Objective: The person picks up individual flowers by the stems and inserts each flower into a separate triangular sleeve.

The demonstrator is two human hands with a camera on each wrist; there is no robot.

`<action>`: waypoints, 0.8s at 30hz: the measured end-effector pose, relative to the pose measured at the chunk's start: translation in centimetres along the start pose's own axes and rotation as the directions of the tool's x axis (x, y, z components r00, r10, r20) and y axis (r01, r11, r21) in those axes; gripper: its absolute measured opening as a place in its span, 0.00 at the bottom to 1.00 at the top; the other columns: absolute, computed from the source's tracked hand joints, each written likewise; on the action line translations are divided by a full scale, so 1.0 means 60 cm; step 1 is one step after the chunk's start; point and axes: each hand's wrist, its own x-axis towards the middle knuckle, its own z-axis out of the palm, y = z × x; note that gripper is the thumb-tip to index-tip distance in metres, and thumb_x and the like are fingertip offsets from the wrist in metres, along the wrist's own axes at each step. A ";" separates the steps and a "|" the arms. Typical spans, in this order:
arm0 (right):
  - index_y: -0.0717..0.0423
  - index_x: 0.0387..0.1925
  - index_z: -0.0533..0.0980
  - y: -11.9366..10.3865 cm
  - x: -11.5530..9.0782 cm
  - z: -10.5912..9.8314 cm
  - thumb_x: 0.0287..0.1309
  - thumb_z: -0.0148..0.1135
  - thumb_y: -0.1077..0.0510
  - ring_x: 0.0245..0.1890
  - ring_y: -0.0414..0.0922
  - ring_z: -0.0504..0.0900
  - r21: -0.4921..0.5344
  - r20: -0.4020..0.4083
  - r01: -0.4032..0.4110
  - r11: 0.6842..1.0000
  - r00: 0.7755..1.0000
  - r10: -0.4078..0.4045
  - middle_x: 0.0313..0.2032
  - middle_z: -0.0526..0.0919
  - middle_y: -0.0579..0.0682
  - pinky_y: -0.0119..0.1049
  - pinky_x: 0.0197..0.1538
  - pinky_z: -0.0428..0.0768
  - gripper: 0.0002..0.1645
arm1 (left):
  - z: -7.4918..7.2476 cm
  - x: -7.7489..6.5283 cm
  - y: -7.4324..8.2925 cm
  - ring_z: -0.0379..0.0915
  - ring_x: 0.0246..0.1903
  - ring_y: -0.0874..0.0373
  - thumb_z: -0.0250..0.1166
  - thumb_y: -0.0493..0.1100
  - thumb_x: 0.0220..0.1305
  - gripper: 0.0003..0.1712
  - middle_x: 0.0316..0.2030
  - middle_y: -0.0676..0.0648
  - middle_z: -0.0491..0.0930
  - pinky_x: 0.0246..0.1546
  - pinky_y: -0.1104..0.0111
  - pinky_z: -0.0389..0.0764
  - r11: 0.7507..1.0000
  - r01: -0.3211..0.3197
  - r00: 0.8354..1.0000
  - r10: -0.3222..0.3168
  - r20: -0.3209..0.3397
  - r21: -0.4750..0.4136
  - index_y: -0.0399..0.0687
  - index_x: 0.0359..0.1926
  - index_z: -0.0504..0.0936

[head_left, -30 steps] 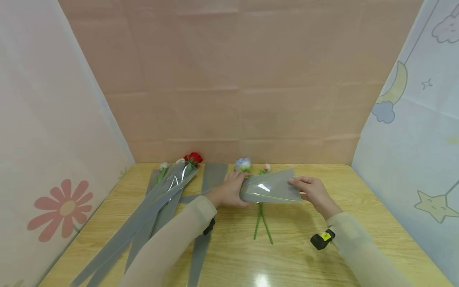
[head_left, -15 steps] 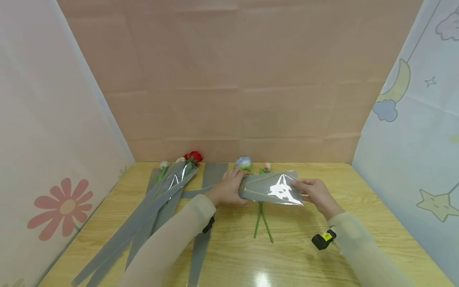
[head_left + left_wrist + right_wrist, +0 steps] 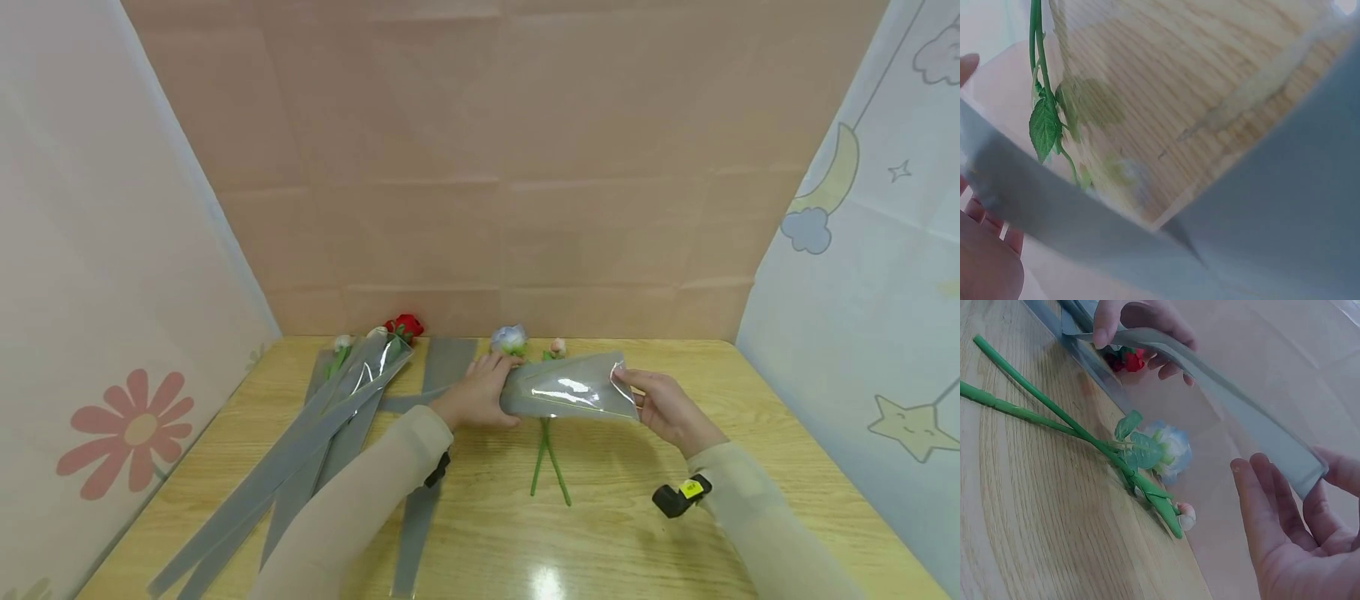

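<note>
A greyish clear plastic flower sleeve (image 3: 570, 387) is held off the table between both hands. My left hand (image 3: 480, 393) grips its left end, fingers on the far side and thumb on the near side. At the right end my right hand (image 3: 666, 408) pinches the edge; in the right wrist view its remaining fingers (image 3: 1260, 506) spread below the sleeve. Beneath lie a pale blue flower (image 3: 509, 340) and a small pink bud (image 3: 557, 348), their green stems (image 3: 551, 467) crossing on the wood. The sleeve hides the middle of the stems in the head view.
On the left lie several long grey sleeves (image 3: 300, 458), with a red rose (image 3: 406, 327) and white buds (image 3: 342, 342) at their top ends. Another grey strip (image 3: 420, 533) runs under my left forearm. A pink backdrop (image 3: 495, 167) rises behind the table.
The sleeve's right end has shifted slightly right with my right hand, and its surface now looks more bowed. My left hand has stayed nearly in place. The flowers lie as before.
</note>
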 end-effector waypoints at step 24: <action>0.64 0.47 0.78 -0.005 -0.005 0.010 0.67 0.57 0.48 0.42 0.33 0.77 -0.461 -0.115 0.031 0.887 0.989 -0.094 0.45 0.78 0.45 0.31 0.51 0.80 0.22 | -0.010 0.004 0.019 0.62 0.59 0.51 0.72 0.64 0.46 0.51 0.59 0.50 0.68 0.58 0.55 0.63 0.994 0.017 1.000 -0.019 0.022 0.106 0.51 0.68 0.64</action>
